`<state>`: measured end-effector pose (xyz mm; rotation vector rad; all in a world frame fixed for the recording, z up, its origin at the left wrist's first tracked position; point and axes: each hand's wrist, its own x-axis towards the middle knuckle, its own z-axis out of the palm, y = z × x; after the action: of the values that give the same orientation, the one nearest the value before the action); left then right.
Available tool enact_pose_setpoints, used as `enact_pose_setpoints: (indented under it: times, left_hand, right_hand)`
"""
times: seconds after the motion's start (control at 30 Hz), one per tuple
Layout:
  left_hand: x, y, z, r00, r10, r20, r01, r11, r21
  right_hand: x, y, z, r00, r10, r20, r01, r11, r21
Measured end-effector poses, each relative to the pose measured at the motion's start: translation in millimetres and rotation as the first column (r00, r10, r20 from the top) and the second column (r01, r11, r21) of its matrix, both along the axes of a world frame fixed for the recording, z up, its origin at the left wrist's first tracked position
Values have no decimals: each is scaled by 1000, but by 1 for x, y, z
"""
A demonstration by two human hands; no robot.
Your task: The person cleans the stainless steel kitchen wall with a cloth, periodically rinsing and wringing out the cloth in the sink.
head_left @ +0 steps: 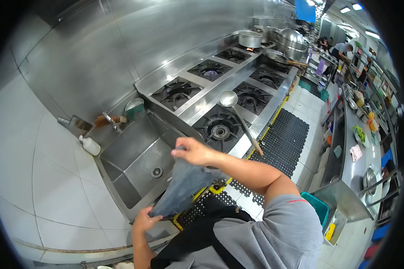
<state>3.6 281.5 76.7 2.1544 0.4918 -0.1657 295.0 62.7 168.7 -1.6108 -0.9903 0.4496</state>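
A grey cloth (184,181) hangs stretched between my two hands, in front of my body and beside the sink's near edge. My right hand (191,151) is closed on its upper end, above the corner between sink and stove. Lower down, my left hand (147,219) grips the other end near the sink's front corner. The steel sink (134,157) lies just beyond, its drain (156,171) showing at the bottom. Part of the cloth's lower right side is hard to make out against the dark apron (197,240).
A ladle (238,116) lies across the gas stove (220,130), its handle sticking out over the front edge. By the faucet (111,121) stand a white bottle (90,145) and a brush (110,120). Black mats (280,141) cover the floor. People (343,51) work far back.
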Motion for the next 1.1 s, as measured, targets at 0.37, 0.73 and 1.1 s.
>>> enact_pose_setpoints:
  times: [0.37,0.73,1.1]
  left_hand:
    - [-38,-18,-105,890,456,16,-310,630,-712]
    - [-61,-44,-83,738,673,47,-663,737,-132]
    - [-28,11,-51,968,220,-123,-221,975,1]
  right_hand:
    - [-18,-29,-109,738,-6,-675,-338,862,-377]
    - [-23,-15,-162,980,-160,-119,66,823,-565]
    - [21,74,-127,819,553,151,-412,751,-516]
